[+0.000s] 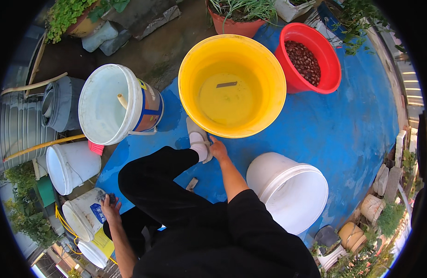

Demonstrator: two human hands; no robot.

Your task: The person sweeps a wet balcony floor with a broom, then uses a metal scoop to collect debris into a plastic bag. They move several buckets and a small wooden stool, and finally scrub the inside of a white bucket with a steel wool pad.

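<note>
My left hand (111,207) is at the lower left, fingers around a dark grey scouring pad (108,198), beside a white lidded bucket (83,210). My right hand (218,148) reaches down beside my shoe (196,128), just below the rim of a large yellow bucket (232,130); whether its fingers hold anything is unclear. A flat dark strip (226,84) lies in the bottom of the yellow bucket. Right of that bucket, a red tub (329,66) holds many dark brown nuts or seeds (303,62). A white bucket (269,170) lies tilted at the right.
A white bucket with water (104,104) and a pale hose end stands at left on the blue sheet (352,118). Further left are a grey bucket (69,104), a white bucket (78,166) and a pink brush (96,148). Potted plants (236,26) and stones (100,36) line the top.
</note>
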